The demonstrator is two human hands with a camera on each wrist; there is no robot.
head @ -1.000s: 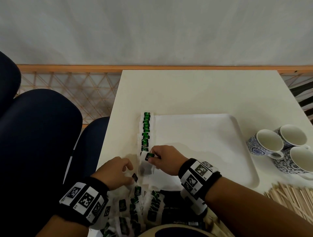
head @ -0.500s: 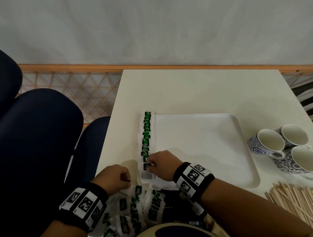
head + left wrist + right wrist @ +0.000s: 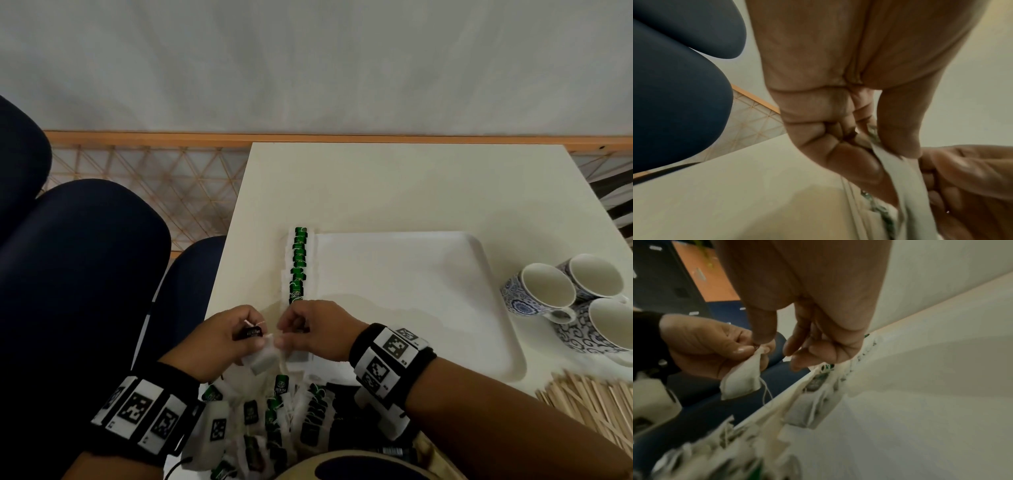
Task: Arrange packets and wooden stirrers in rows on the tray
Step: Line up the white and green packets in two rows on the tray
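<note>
The left hand (image 3: 219, 337) is curled, thumb and fingers pinching a white packet (image 3: 263, 356) with a dark tag, held above the table (image 3: 394, 185) at the tray's (image 3: 493, 329) near left corner. The right hand (image 3: 317, 329) meets it there; its thumb and forefinger nip the top of the same packet, the other fingers loosely bent. A string hangs from the packet. A row of packets (image 3: 298, 265) with green tags runs along the tray's left edge, from the far left corner down to the hands. A pile of loose packets (image 3: 260, 414) lies at the table's near edge, under the wrists. Three cups (image 3: 568, 301) stand by the table's right edge, off the tray. Stirrers (image 3: 589, 401) lie heaped at the table's near right corner.
</note>
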